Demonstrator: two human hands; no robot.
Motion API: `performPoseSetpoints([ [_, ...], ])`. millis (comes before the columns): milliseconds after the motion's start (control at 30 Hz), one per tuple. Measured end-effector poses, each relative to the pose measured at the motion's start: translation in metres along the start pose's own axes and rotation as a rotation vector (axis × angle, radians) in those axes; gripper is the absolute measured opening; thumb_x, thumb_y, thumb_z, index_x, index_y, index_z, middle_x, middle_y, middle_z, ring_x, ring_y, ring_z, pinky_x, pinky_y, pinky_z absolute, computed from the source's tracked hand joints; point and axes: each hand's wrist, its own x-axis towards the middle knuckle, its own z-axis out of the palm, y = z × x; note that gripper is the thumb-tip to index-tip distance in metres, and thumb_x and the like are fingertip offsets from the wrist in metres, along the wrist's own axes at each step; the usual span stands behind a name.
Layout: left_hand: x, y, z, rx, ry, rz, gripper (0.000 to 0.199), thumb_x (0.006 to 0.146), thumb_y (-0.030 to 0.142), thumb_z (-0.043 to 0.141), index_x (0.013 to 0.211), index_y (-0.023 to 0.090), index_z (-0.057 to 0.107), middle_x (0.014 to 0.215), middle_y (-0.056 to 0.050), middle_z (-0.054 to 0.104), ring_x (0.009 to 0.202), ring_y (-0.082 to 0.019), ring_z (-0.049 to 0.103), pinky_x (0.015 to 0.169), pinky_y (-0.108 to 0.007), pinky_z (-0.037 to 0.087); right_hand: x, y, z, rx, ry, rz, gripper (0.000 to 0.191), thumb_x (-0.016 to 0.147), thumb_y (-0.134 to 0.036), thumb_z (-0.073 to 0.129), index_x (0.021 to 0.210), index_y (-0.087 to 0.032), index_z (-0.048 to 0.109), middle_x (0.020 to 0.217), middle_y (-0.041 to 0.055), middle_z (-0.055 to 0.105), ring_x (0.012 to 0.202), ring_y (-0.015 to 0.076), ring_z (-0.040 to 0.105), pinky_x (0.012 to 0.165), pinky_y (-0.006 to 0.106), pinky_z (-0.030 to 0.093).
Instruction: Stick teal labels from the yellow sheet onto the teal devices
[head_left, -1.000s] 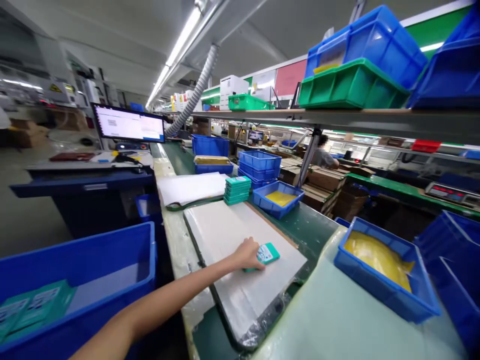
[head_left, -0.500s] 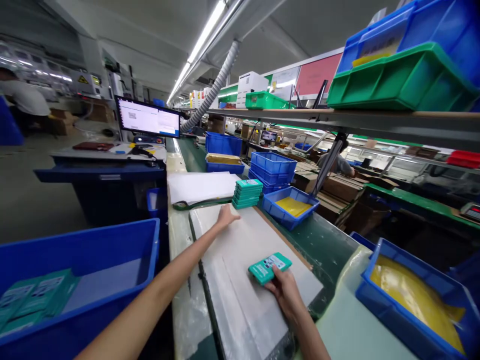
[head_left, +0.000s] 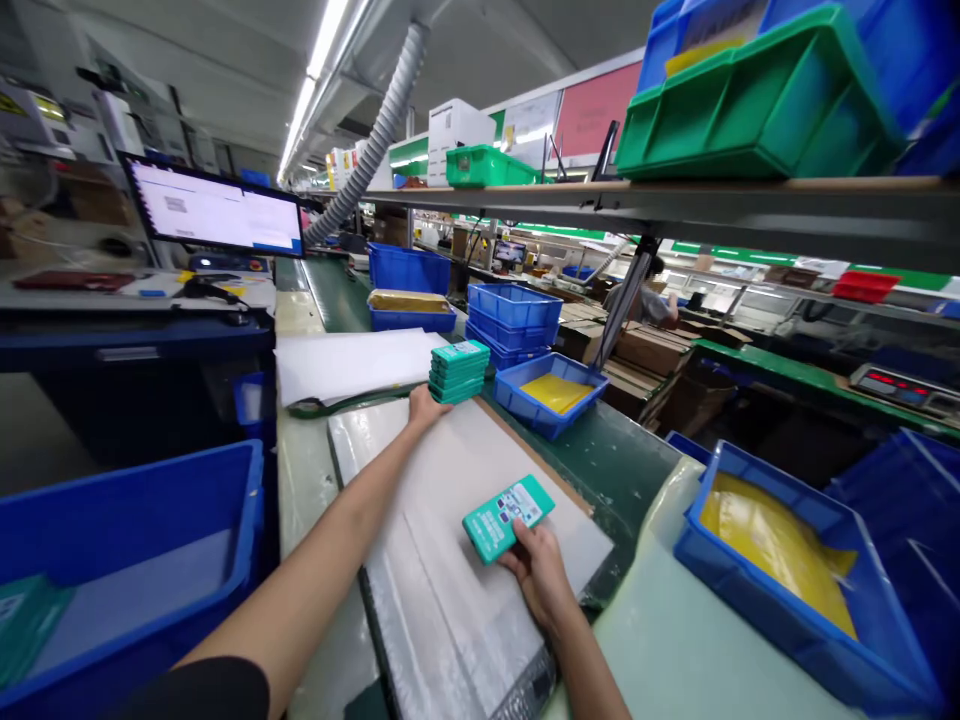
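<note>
Gripping one teal box (head_left: 510,512) between thumb and fingers, the right hand (head_left: 538,570) held it, printed face up, over the right half of the white mat (head_left: 442,470). At the mat's far end stood one stack of teal boxes (head_left: 459,372), several layers high but too small to count surely. The left hand (head_left: 426,407) was at its near left side (the fingertips were hidden, so whether they had closed on anything could not be told).

Two blue trays had yellow contents: the nearer-to-stack tray (head_left: 517,402), just off the mat's far right corner, held a flat yellow item (head_left: 556,392); the larger-looking tray (head_left: 780,610), well to the mat's right, held a bulging yellow bag (head_left: 772,535). One blue bin (head_left: 150,500), left of the mat, contained more teal boxes (head_left: 30,625).

White sheets (head_left: 360,365) lay beyond the mat's far edge. A pale strip separated its left edge from the tabletop's rim; along its right edge ran dark green tabletop (head_left: 626,465). Open white surface stretched between the two hands.
</note>
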Motion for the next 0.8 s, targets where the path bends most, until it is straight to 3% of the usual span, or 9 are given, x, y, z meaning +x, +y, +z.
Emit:
performPoseSetpoints([
  [167,-0.024,0.003,0.001,0.046,-0.009,-0.021,0.037,0.105,0.046,0.086,0.117,0.012,0.076,0.125,-0.011,0.079,0.12,-0.028,0.076,0.111,-0.048,0.061,-0.002,-0.011,0.006,0.022,0.021,0.036,0.063,0.047,-0.037,0.114,0.092,-0.016,0.074,0.091,0.0084,0.081,0.087,0.0277,0.079,0.074,0.037,0.07],
  [300,-0.054,0.008,-0.008,0.052,-0.022,0.001,0.038,0.107,0.049,0.083,0.116,0.013,0.075,0.122,-0.01,0.079,0.116,-0.027,0.077,0.109,-0.047,0.061,-0.007,-0.018,0.015,0.05,0.057,0.044,0.049,0.057,-0.032,0.106,0.088,-0.018,0.072,0.089,0.0086,0.081,0.092,0.0321,0.081,0.08,0.042,0.071],
  [367,-0.072,0.011,-0.013,0.055,-0.03,0.01,0.038,0.106,0.049,0.084,0.116,0.013,0.075,0.122,-0.01,0.079,0.115,-0.027,0.077,0.109,-0.046,0.061,-0.01,-0.024,0.019,0.064,0.103,0.043,0.041,0.064,-0.031,0.101,0.091,-0.018,0.074,0.088,0.0076,0.082,0.087,0.0301,0.082,0.079,0.04,0.071],
  [500,-0.114,0.015,-0.019,0.054,-0.059,0.039,0.038,0.101,0.044,0.09,0.116,0.013,0.076,0.124,-0.011,0.079,0.118,-0.028,0.076,0.109,-0.047,0.061,-0.014,-0.047,0.031,0.061,0.212,0.011,0.026,0.077,-0.027,0.094,0.091,-0.016,0.075,0.079,0.0037,0.079,0.065,0.019,0.074,0.063,0.027,0.063],
  [600,-0.149,0.018,-0.02,0.044,-0.077,0.065,0.042,0.095,0.042,0.095,0.117,0.012,0.076,0.125,-0.013,0.078,0.119,-0.029,0.075,0.11,-0.048,0.061,-0.012,-0.079,0.052,0.054,0.229,-0.046,0.021,0.085,-0.024,0.092,0.095,-0.015,0.076,0.082,0.003,0.081,0.064,0.0165,0.073,0.062,0.025,0.062],
  [733,-0.198,0.027,-0.019,0.033,-0.087,0.078,0.051,0.087,0.042,0.099,0.119,0.011,0.075,0.126,-0.015,0.077,0.122,-0.031,0.073,0.111,-0.049,0.06,-0.001,-0.121,0.097,0.023,0.208,-0.122,0.004,0.097,-0.015,0.081,0.099,-0.014,0.078,0.089,0.0025,0.082,0.073,0.0151,0.075,0.072,0.026,0.064],
  [800,-0.224,0.034,-0.017,0.029,-0.089,0.069,0.054,0.084,0.04,0.1,0.121,0.01,0.074,0.128,-0.017,0.076,0.126,-0.033,0.072,0.114,-0.05,0.059,0.007,-0.132,0.118,-0.023,0.233,-0.135,0.005,0.099,-0.011,0.08,0.097,-0.013,0.076,0.087,0.0009,0.079,0.072,0.0132,0.072,0.075,0.026,0.064],
])
